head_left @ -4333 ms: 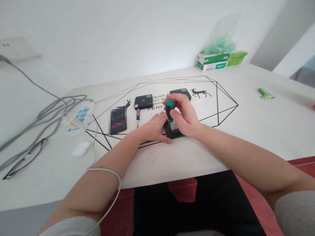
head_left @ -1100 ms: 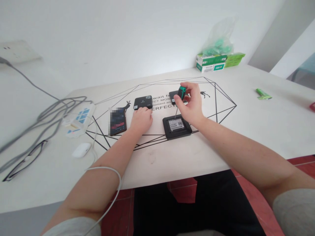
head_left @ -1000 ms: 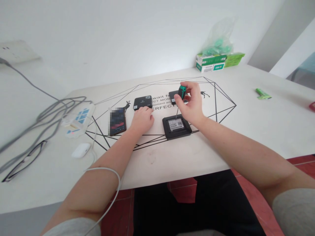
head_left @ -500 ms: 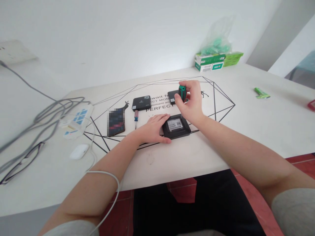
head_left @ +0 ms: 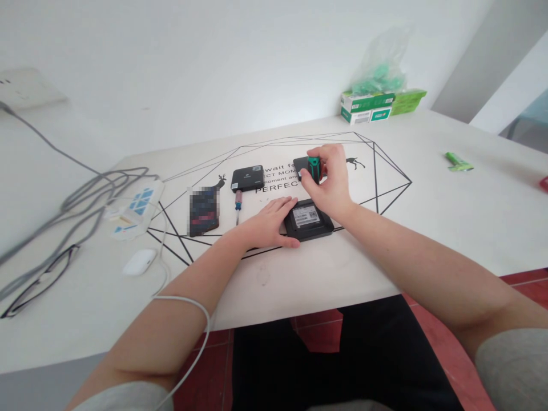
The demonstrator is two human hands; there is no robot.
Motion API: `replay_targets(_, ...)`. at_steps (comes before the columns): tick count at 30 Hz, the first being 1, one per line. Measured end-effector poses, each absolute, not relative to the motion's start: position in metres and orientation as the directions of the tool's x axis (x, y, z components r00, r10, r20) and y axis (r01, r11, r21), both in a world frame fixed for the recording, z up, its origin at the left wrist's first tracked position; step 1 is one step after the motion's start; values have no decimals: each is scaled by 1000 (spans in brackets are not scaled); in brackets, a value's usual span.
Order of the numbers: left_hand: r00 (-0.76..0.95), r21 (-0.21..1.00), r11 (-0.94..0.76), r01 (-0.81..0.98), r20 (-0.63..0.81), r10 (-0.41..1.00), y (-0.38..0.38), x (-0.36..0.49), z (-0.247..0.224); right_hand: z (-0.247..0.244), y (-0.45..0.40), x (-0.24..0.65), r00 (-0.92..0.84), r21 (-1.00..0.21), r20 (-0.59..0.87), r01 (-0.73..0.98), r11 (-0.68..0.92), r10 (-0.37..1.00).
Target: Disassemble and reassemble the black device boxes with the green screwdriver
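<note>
- The right hand is closed around the green-and-black handle of a screwdriver, held upright with its tip hidden behind the fingers, above the far edge of a small black box.
- The black box lies bottom-up on the white table, label showing, near the front edge.
- The left hand rests flat and open against the box's left side, fingers spread on the tabletop, gripping nothing.
- Risk: with only a flat palm bracing it, the box could slide or twist if the driver pushes sideways.
- Risk: the tip could skip off a screw and scratch the casing or jab the left fingers, which lie just beside the box.
- Risk: a loosened screw could roll away; whether any screw is out cannot be told.
- A second screwdriver with a red-and-blue handle lies left of the hand, beside a phone; two more black boxes sit behind, so parts could get mixed up.
</note>
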State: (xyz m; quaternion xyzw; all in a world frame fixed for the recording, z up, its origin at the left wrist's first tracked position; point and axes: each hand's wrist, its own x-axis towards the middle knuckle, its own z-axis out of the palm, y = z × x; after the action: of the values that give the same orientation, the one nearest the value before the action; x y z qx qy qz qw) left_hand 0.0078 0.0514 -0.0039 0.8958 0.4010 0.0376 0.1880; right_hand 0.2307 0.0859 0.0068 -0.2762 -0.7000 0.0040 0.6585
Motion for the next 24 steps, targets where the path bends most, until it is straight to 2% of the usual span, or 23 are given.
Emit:
replay_targets(6,673,353,-609,710,-85,735,52,9,-3,14,82,230,107,-443,893,367,818,436)
replay_targets(12,679,356,-613,705,-91,729,53,8,-5,19,79,230,119,-444,895,322,836,430)
replay_targets(20,676,351,-610,710,-100,730,52,8,-3,13,79,228,139,-575,817,107,811,560)
replay_targets(24,684,353,-619,702,-94,723,53,7,-4,11,82,227,117,-588,806,49,807,580)
